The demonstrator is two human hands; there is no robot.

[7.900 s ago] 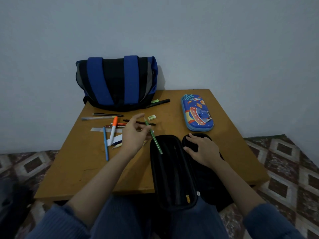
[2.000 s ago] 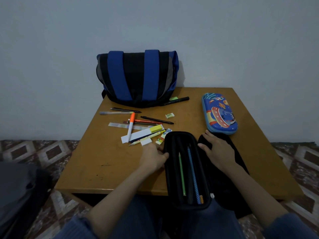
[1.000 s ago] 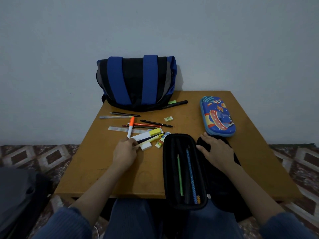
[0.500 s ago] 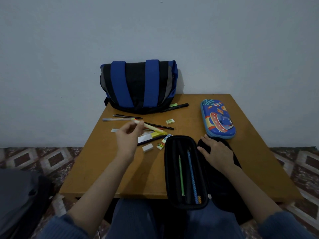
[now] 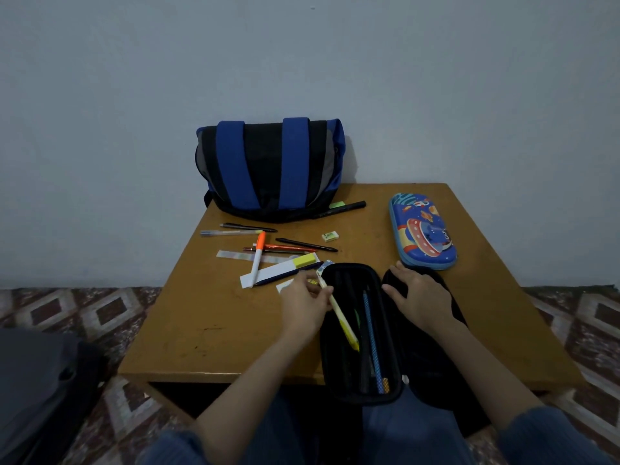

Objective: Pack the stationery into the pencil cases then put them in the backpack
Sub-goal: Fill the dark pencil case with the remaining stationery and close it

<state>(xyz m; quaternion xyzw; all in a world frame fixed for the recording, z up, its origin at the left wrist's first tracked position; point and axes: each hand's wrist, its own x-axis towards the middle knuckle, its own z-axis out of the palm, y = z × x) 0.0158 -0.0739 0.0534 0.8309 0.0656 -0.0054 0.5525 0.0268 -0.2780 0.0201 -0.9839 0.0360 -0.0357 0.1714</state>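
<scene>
Head view: left grip pinches yellow pen, tip angled into open black case; right grip flat on its lid. Risk: case overhangs bench edge, so dropped pen cd skid out near end, or case cd tip.

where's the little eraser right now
Head view: the small eraser lies on the table toward the far side, between the black marker behind it and the black pen in front, left of the blue pencil case.
</scene>
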